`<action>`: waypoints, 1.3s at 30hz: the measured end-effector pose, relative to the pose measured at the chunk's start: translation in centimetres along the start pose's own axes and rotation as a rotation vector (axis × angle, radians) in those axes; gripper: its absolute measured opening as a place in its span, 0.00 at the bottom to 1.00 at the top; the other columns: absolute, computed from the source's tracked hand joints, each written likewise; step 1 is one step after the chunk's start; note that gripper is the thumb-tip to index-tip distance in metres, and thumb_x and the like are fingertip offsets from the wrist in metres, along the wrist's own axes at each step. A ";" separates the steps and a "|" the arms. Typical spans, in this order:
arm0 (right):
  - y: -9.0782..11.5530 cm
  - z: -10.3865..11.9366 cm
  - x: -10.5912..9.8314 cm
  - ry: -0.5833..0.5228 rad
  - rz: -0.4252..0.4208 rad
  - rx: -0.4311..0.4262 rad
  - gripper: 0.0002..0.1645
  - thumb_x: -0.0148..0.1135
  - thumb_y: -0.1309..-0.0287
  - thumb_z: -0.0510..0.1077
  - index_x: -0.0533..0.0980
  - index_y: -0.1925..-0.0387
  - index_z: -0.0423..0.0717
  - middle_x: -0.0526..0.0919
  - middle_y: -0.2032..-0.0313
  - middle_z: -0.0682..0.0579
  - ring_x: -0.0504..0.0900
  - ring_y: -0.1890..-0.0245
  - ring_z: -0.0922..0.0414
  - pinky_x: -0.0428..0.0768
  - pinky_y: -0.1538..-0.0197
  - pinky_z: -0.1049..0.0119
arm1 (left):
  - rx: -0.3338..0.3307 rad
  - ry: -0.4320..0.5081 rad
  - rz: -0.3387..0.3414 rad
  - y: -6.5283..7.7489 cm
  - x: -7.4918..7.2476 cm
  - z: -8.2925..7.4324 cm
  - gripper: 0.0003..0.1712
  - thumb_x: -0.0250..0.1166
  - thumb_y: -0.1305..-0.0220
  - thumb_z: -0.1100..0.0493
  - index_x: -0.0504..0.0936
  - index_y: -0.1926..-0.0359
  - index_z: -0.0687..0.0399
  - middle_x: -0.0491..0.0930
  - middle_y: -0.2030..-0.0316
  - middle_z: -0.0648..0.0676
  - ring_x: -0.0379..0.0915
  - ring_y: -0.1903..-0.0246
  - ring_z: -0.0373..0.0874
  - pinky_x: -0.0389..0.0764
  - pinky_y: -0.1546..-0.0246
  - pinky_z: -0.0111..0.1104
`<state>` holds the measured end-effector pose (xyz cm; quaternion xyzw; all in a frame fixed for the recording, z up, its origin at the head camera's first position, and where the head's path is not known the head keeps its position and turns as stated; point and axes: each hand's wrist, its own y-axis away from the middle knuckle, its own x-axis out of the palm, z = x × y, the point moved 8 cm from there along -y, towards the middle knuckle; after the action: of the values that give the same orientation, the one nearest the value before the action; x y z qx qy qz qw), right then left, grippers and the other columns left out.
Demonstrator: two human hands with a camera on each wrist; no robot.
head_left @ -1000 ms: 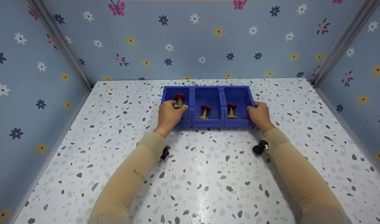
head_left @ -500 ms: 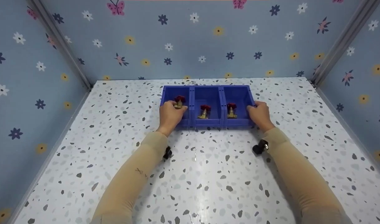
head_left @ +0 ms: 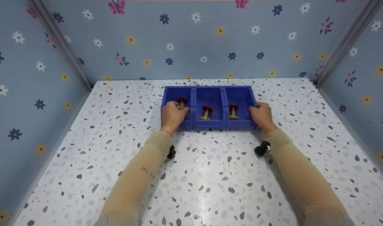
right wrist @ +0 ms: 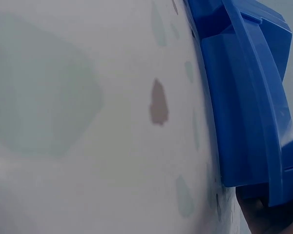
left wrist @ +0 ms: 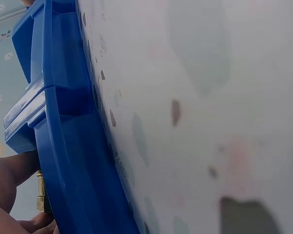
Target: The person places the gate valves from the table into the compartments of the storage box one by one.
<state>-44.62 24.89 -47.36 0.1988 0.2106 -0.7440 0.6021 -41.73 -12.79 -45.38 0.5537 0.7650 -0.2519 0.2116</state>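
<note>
Three blue plastic storage bins (head_left: 209, 124) stand joined side by side on the table. One brass gate valve with a red handwheel (head_left: 207, 113) lies in the middle bin, and another such valve (head_left: 233, 112) in the right bin. My left hand (head_left: 173, 116) reaches into the left bin and pinches a third valve (head_left: 181, 103) by its brass body, which also shows between thumb and fingers in the left wrist view (left wrist: 41, 192). With thumb inside and fingers outside, my right hand (head_left: 263, 116) grips the right bin's outer side wall; in the right wrist view the bin (right wrist: 244, 112) hides most of it.
The white speckled table (head_left: 210, 175) stretches out in front of the bins. Behind them rises a blue flowered wall panel (head_left: 197, 37), with further panels at left and right. A small black device (head_left: 262, 148) is worn at the right wrist.
The left forearm has swung a little to the right, and the valve in the left hand has shifted slightly down toward the front of its bin. The right hand stays in place.
</note>
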 end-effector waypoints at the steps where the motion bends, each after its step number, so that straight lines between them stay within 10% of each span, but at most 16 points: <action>1: 0.0 0.0 0.0 0.000 0.000 -0.002 0.10 0.52 0.44 0.41 0.76 0.71 0.39 0.75 0.73 0.48 0.70 0.72 0.54 0.68 0.70 0.65 | -0.003 -0.006 0.002 0.0 0.1 0.0 0.15 0.73 0.45 0.51 0.82 0.69 0.57 0.83 0.70 0.54 0.77 0.68 0.47 0.78 0.63 0.39; 39: 0.2 0.1 0.1 -0.007 0.040 0.059 0.19 0.52 0.41 0.41 0.80 0.55 0.34 0.80 0.62 0.44 0.73 0.64 0.53 0.72 0.61 0.65 | 0.005 -0.100 0.032 -0.6 1.1 0.1 0.21 0.64 0.48 0.69 0.63 0.87 0.49 0.64 0.87 0.47 0.60 0.85 0.43 0.62 0.82 0.35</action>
<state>-44.40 24.75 -47.37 0.2180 0.1823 -0.7383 0.6116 -42.62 -12.17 -45.98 0.5532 0.7439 -0.2775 0.2521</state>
